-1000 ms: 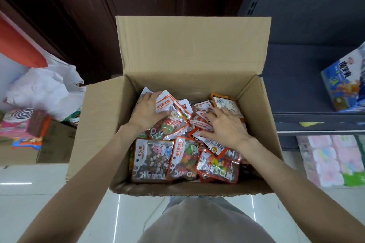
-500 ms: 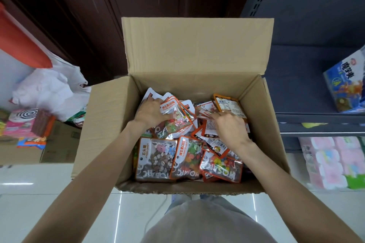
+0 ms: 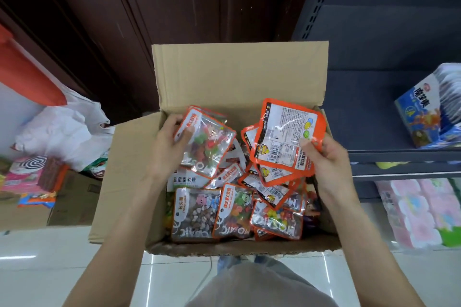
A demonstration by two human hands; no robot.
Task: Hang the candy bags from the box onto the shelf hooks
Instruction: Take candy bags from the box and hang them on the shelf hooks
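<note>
Your left hand grasps a clear-fronted candy bag with an orange header, thumb across its front and fingers curled behind its left edge, holding it tilted just above the pile at the centre left of the frame. Your right hand pinches a small stack of orange-bordered bags by the lower right corner, the top one turned back side up so its white label and barcode face you; the stack is lifted above the heap, in front of the carton's far wall. Below both hands the cardboard box stands open at the centre of the frame, its back flap upright and its left flap folded outward, and it is filled with more candy bags lying loose and overlapping, three of them flat in a row along the near edge. To the right of the frame a dark grey shelf carries a blue printed package, and pink and white packs sit on the level below. At the left of the frame a white plastic bag lies beside colourful goods on another carton, and a dark wooden door fills the upper centre. The white tiled floor runs along the bottom.
</note>
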